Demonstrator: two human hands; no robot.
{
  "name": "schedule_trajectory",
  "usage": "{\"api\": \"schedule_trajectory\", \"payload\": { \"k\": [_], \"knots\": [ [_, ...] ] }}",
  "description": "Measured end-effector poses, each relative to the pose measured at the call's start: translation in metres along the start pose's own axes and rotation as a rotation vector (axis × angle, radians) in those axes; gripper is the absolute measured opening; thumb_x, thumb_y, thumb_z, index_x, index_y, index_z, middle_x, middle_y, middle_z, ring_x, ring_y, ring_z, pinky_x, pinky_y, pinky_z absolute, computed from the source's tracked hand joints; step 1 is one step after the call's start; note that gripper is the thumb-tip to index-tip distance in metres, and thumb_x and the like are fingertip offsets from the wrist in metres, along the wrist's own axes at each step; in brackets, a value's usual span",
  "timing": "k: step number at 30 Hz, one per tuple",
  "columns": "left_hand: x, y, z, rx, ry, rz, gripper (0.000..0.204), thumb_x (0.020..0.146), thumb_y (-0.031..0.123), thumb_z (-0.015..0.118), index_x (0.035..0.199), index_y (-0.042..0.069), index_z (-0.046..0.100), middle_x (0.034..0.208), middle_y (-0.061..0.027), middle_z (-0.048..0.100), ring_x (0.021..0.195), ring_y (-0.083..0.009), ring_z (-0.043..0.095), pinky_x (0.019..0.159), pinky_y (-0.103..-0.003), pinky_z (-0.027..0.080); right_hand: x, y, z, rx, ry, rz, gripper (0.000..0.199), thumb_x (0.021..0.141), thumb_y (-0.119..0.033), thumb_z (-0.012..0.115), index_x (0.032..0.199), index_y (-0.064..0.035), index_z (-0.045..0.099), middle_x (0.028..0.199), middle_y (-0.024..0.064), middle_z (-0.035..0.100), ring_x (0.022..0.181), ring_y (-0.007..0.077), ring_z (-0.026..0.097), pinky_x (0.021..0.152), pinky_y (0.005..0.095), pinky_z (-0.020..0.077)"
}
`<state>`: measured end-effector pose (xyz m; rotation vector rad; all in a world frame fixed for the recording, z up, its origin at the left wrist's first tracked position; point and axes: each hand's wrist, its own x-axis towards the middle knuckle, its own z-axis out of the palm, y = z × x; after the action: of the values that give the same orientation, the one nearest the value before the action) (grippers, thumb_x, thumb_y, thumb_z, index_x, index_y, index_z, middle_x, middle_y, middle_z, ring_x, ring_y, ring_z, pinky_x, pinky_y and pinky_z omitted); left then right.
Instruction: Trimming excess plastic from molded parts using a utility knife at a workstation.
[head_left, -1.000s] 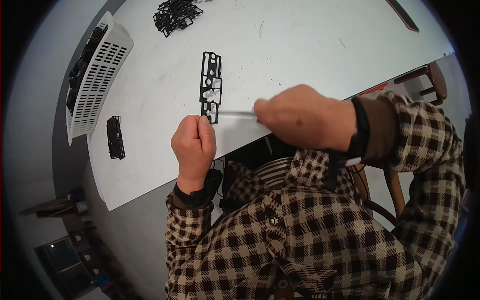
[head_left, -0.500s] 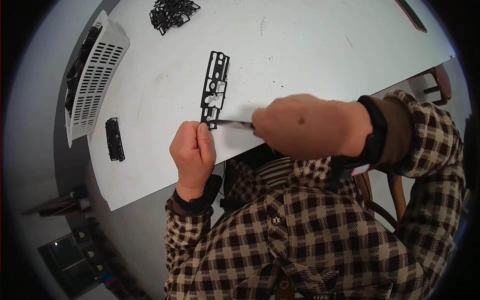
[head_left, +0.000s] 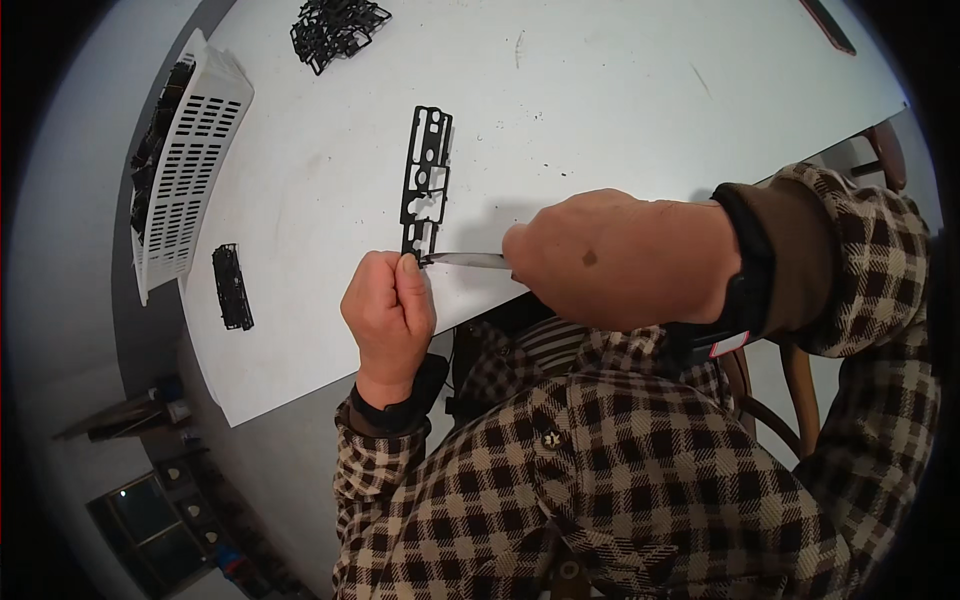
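My left hand (head_left: pixel 385 305) pinches the near end of a long, flat black plastic frame (head_left: pixel 411 180) with cut-out holes, thumb on top. The frame points away from me over the white table. From the right reaches my right hand (head_left: pixel 600 255), closed on a knife (head_left: pixel 468 260) whose handle is hidden inside the fist. Its pointed metal blade extends left, with the tip at the frame's near end, close beside my left thumb.
A tangled pile of black plastic frames (head_left: pixel 335 30) lies at the far left of the white table (head_left: pixel 600 90). Nearer, a small stack of black parts (head_left: pixel 231 287) sits by the left edge. A white slotted basket (head_left: pixel 195 165) holds more dark pieces. Small black scraps dot the tabletop.
The knife tip has moved slightly toward me along the frame, down to its near end by my left thumb. My left hand keeps its hold.
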<state>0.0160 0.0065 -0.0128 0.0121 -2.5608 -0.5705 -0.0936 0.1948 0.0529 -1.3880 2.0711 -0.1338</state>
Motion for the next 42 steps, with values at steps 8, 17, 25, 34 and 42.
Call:
{"api": "schedule_trajectory", "payload": {
  "k": [8,17,25,34,42],
  "knots": [
    [-0.001,0.000,-0.002,-0.006,0.006,-0.011,0.017,0.083,0.005,0.052,0.068,0.002,0.045,0.059,-0.0084,0.043,0.047,-0.0231,0.040,0.044,-0.031,0.033,0.015,0.015,0.022,-0.025,0.205,-0.392,0.011,0.083,-0.009,0.051,0.079,0.0014,0.052,0.060,0.0103,0.053,0.052,0.0223,0.054,0.050,0.0280,0.0439],
    [-0.003,-0.009,-0.001,-0.208,0.056,-0.128,0.017,0.087,0.008,0.049,0.071,0.001,0.047,0.060,-0.0038,0.043,0.050,-0.0141,0.040,0.045,-0.027,0.033,0.000,0.009,0.004,-0.148,0.204,-0.182,0.012,0.083,-0.011,0.054,0.082,0.0006,0.050,0.057,0.0090,0.050,0.048,0.0226,0.049,0.047,0.0294,0.0431],
    [0.030,-0.014,-0.044,-0.779,0.035,-0.227,0.017,0.092,0.014,0.044,0.082,0.001,0.049,0.067,0.0008,0.047,0.059,-0.0066,0.041,0.055,-0.020,0.035,0.011,0.025,-0.057,0.705,0.793,-0.389,0.022,0.083,-0.021,0.060,0.089,-0.0024,0.050,0.057,-0.0011,0.047,0.043,0.0072,0.044,0.040,0.0208,0.0373],
    [0.094,-0.021,-0.032,-1.022,0.182,-0.387,0.018,0.091,0.015,0.047,0.098,-0.002,0.051,0.074,-0.0029,0.054,0.065,-0.0087,0.053,0.060,-0.021,0.044,0.081,0.016,-0.077,1.161,0.982,-0.418,0.017,0.082,-0.017,0.059,0.080,-0.0023,0.049,0.055,-0.0023,0.046,0.042,0.0059,0.044,0.038,0.0201,0.0353],
    [0.104,-0.039,-0.013,-0.882,0.215,-0.463,0.026,0.086,0.005,0.052,0.110,-0.005,0.046,0.083,-0.0075,0.058,0.068,-0.0106,0.057,0.063,-0.023,0.049,0.107,0.015,-0.056,0.810,1.321,-0.350,0.010,0.079,-0.008,0.058,0.080,-0.0026,0.049,0.057,0.0004,0.051,0.044,0.0075,0.048,0.040,0.0223,0.0376]
  ]
}}
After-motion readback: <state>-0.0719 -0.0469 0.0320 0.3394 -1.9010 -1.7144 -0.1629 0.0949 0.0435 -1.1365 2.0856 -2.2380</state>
